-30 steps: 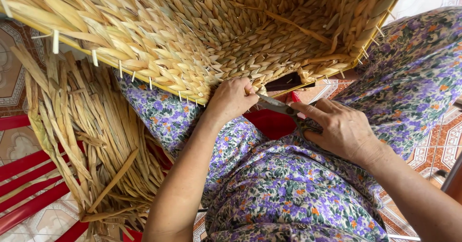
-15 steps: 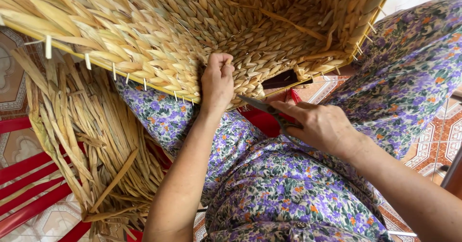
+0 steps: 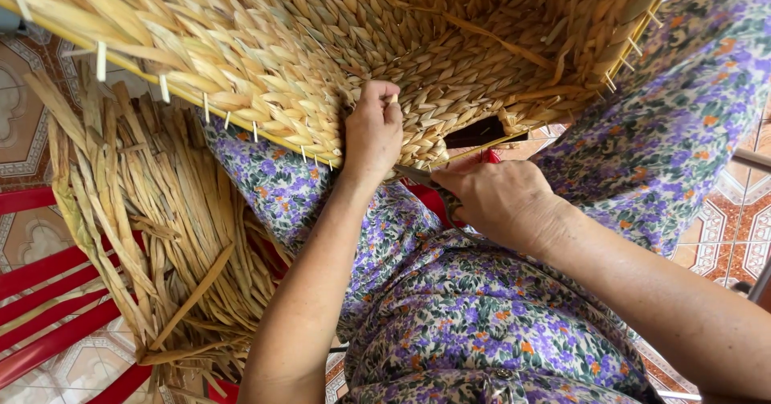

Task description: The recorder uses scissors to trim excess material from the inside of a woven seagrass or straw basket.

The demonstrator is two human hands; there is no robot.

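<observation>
The short straw end (image 3: 393,98) you are pinching sticks up out of the weave of the woven seagrass basket (image 3: 337,59), low on the basket's near wall, just above its lower rim where the pale stubs poke out. Your left hand (image 3: 373,131) is the nearer one by far: its fingertips are closed together on that end, knuckles pressed against the plaits, and the strand's long axis runs up and away from your wrist, roughly along the line of your forearm. Your right hand (image 3: 502,203) sits lower and to the right, off the wall and just under the rim, curled tight around a pair of scissors (image 3: 430,181); you can see only a dull sliver of blade between the two hands, pointing left and up towards your left wrist, and whether the blades are parted cannot be told. So the strand lies up and to the left of the blade tip, near but not touching. The basket rests tilted across your lap on the purple flowered dress (image 3: 474,324), its rim towards you. A loose bundle of dried seagrass strands (image 3: 152,235) lies to your left over red chair slats (image 3: 56,332) and the patterned tile floor (image 3: 723,227).
</observation>
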